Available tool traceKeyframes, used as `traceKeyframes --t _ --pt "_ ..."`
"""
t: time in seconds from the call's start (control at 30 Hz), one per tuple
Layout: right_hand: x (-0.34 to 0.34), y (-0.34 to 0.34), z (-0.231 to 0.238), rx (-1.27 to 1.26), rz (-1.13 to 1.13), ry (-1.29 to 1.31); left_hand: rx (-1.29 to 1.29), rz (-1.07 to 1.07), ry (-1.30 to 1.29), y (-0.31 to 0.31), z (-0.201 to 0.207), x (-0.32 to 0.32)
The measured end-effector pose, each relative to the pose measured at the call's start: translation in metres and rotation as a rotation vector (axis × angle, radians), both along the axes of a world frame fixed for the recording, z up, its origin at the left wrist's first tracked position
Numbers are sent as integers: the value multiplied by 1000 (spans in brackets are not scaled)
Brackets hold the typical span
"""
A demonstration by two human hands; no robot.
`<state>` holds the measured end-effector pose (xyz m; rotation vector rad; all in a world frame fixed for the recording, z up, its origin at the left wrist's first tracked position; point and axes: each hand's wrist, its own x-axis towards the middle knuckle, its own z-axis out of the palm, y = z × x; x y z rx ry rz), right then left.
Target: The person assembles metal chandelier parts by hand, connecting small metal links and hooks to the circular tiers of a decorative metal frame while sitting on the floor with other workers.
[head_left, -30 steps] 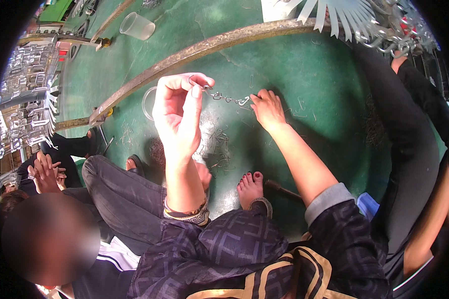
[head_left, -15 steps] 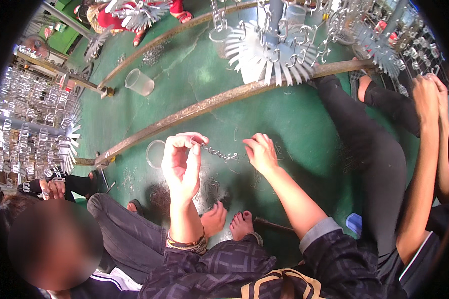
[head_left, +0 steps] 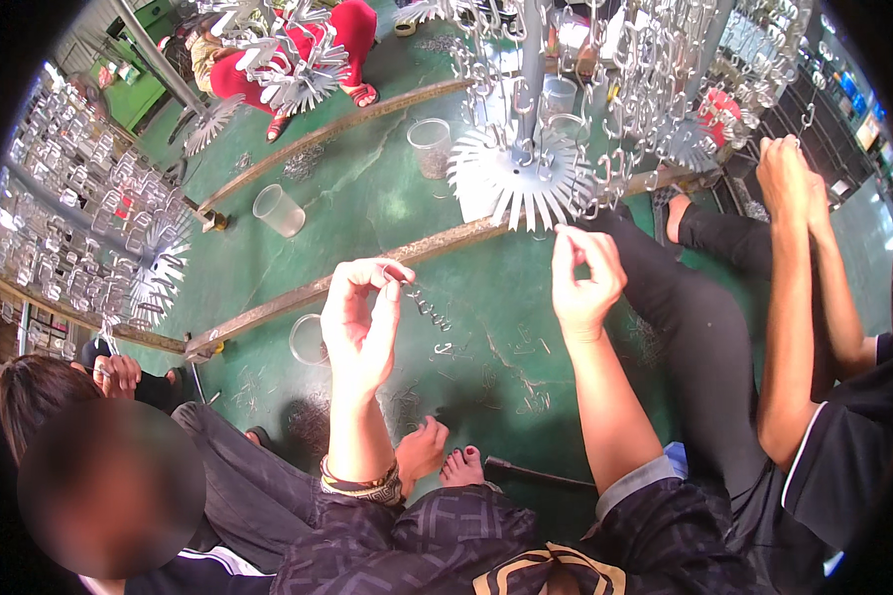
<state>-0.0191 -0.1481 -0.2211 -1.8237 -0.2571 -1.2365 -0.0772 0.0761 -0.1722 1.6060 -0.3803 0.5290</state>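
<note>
In the head view, the left hand (head_left: 360, 329) is pinching one end of a small chain (head_left: 428, 309) between thumb and forefinger, and the chain is hanging free above the floor (head_left: 367, 218). The right hand (head_left: 587, 281) is hovering well apart from it, its thumb and forefinger drawn close; whether they are gripping anything, one cannot tell.

The main risk is lying in that fingertip pinch: thin, smooth wire could be slipping out, and the chain would be landing among look-alike wire bits (head_left: 532, 399). Its links seem open-ended, so a jolt could be unhooking one; the pale S-shaped hook (head_left: 444, 349) at its lower end may or may not be joined on. The right hand is showing close to the wheel (head_left: 522, 180), whose blade tips could be snagging a finger if it is near in depth too.

The chain is looking dark and twisted, while the wheel is fanning out flat, pale, narrow metal strips. A scuffed, rusty-brown rail (head_left: 397, 256) is crossing the glossy green floor, and a cloudy plastic cup (head_left: 280, 211) is leaning beyond it.
</note>
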Motion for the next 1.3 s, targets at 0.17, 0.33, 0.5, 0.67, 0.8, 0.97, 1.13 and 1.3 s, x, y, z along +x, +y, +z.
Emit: traceKeyframes --t 0.17,0.33,0.5,0.67,0.8,0.97,1.13,1.3 --pt "-4 -13 56 45 -16 -82 -10 -39 -61 -2 23 10" --pt "-8 -14 101 9 2 -242 -26 -47 -130 -2 48 17" --pt "-9 -14 125 16 58 -266 -45 -57 -188 -1 66 26" --pt "-9 -20 145 -27 89 -239 -51 -55 -205 -2 82 34" --pt "-9 -23 159 -34 100 -163 -103 -53 -204 -8 87 44" --pt "1 -25 170 -24 102 -1 -80 -52 -193 -17 96 54" --pt "5 -16 186 -44 112 114 -27 -112 -152 -22 104 68" --pt "6 -5 191 -80 118 163 -50 -100 -204 -33 107 81"
